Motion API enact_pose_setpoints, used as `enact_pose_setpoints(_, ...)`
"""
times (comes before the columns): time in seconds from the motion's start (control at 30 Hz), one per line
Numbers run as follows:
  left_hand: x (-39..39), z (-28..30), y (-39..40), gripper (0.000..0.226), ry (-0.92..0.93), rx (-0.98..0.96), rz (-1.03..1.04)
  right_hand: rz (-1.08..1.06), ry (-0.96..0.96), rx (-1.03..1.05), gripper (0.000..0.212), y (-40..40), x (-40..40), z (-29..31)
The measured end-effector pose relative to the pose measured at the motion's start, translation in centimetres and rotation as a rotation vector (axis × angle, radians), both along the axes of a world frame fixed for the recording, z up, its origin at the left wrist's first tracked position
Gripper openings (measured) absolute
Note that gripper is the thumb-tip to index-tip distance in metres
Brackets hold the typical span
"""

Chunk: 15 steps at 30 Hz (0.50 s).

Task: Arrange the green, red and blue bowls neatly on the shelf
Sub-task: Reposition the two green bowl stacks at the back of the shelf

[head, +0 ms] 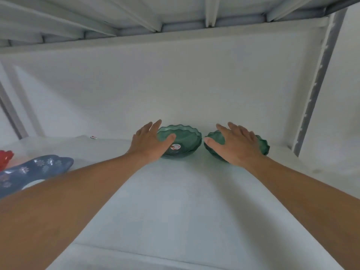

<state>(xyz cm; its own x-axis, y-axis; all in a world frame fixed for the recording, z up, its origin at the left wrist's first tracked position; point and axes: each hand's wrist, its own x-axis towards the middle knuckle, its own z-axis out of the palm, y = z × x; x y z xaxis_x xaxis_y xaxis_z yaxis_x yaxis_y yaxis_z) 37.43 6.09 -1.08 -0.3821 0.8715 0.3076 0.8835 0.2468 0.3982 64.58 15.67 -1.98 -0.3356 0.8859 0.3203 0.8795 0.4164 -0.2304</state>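
Note:
Two translucent green bowls with wavy rims sit side by side at the back of the white shelf [175,191], against the rear wall. The left green bowl [185,141] looks like a nested pair and has a round sticker inside. My left hand [150,141] grips its left rim, thumb inside the bowl. My right hand [233,145] lies over the right green bowl [264,146], thumb on its left rim, hiding most of it. A blue bowl [37,168] with flower marks and a red bowl [4,157] stand at the far left edge.
The underside of an upper shelf [175,14] hangs close overhead. Grey uprights stand at the right [319,78] and left [11,112]. A small sticker scrap [93,137] lies on the shelf at back left.

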Motion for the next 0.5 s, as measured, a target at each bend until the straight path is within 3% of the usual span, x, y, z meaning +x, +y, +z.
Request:
enact_pose_setpoints(0.2, -1.6, -0.6, -5.0, 0.099, -0.001, -0.015, 0.027, 0.013, 0.032, -0.027, 0.104, -4.7, -1.3, -0.6)
enact_pose_setpoints(0.5, -5.2, -2.6, -14.2, 0.095, -0.124, 0.009, -0.113, -0.126, 0.037, -0.039, 0.097, -16.2, -5.8, -1.3)
